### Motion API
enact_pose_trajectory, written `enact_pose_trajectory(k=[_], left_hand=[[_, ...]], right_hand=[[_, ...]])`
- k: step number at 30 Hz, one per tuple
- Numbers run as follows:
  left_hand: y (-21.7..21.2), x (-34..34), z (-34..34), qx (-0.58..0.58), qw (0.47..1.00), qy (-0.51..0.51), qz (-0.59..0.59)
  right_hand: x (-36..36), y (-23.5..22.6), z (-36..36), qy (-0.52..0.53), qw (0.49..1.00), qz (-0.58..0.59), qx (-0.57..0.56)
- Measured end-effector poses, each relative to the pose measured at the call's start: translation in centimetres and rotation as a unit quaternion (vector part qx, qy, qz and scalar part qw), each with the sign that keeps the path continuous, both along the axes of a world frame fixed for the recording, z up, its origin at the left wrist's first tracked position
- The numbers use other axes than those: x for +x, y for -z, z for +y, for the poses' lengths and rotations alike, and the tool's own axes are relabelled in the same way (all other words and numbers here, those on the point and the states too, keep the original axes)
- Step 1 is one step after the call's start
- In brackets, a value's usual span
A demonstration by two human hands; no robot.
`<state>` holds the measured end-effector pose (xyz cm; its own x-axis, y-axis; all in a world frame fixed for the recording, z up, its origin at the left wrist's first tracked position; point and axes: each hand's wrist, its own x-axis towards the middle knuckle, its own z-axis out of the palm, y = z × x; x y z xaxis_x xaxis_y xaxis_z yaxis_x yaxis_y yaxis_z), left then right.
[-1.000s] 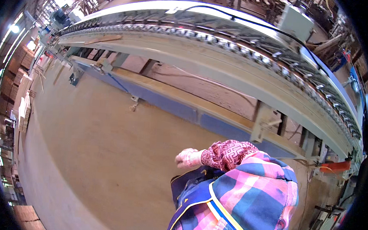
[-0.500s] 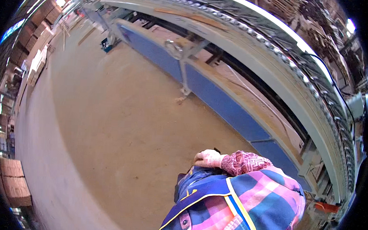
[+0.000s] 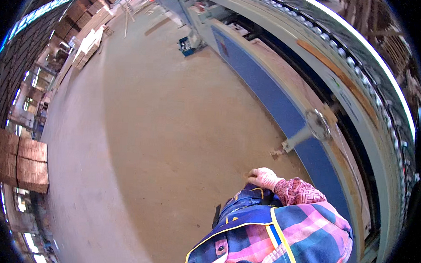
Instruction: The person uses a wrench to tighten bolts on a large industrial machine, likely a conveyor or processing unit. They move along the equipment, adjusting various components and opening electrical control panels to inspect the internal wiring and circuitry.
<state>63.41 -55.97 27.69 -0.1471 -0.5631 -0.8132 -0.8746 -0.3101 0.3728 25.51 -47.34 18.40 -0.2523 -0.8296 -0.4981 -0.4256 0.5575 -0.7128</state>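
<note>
My right hand [image 3: 263,178], in a pale pink knit glove, hangs in front of my body with its fingers loosely bent and a little apart. Nothing shows in its grasp, though the palm side is hidden. A red-and-pink patterned sleeve cover [image 3: 299,192] lies over the forearm, below a plaid shirt sleeve. Just below the hand is my dark blue apron [image 3: 244,213] with yellow edging. Nearest on the right stands a long machine with blue side panels [image 3: 287,102] and a metal handwheel [image 3: 318,124]; the hand is apart from it. My left hand is out of sight.
A roller chain [image 3: 349,62] runs along the machine's top, with a wooden strip [image 3: 337,76] on the frame beside it. A blue bin [image 3: 186,46] sits on the floor by the machine's far part. Stacked boards [image 3: 33,166] stand at the left, more timber [image 3: 88,46] farther off.
My view has moved forward along the machine and turned; the handwheel is now much nearer, beside my right hand. That hand stays in front of the apron, slightly higher and farther right in view.
</note>
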Motion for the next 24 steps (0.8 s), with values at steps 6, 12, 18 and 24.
enact_pose_trajectory(k=[6, 12, 18, 24], left_hand=[[-9.2, -3.1, -14.2, 0.037, 0.998, -0.048, 0.002], [-13.2, -4.4, -29.9, 0.136, 0.989, -0.038, 0.053], [-15.5, -11.8, -50.9, 0.18, 0.973, 0.054, 0.135], [-11.2, -31.6, -72.5, -0.261, 0.872, 0.393, -0.127]], right_hand=[[-5.5, -8.4, -17.9, -0.065, 0.998, -0.006, -0.023], [-7.0, -9.7, -32.1, -0.026, 0.999, -0.027, -0.013], [-9.4, -12.6, -46.0, -0.017, 0.996, -0.084, -0.005], [-17.7, -11.0, -57.9, 0.093, 0.992, -0.079, 0.038]])
